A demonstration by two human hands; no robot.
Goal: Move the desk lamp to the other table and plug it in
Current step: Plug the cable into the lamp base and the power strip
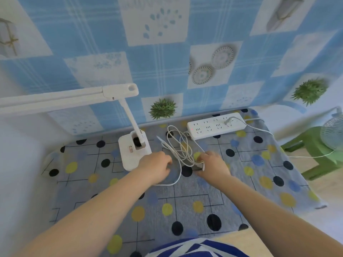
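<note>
A white desk lamp (pixel 134 149) stands on the table with the dotted cloth (pixel 185 203), its long head reaching off to the left. Its white cord (pixel 181 147) lies in loose loops to the right of the base. My left hand (pixel 157 166) is beside the lamp base, fingers curled down at the cord. My right hand (pixel 213 165) pinches the cord's plug end at the right of the loops. A white power strip (pixel 216 126) lies at the back of the table, with one white plug in it at its right end.
A wall with blue checked covering rises right behind the table. To the right stands a green plastic stool (pixel 313 151) with a small fan (pixel 334 134) on it, whose cord runs to the power strip. A pale wall is at the left.
</note>
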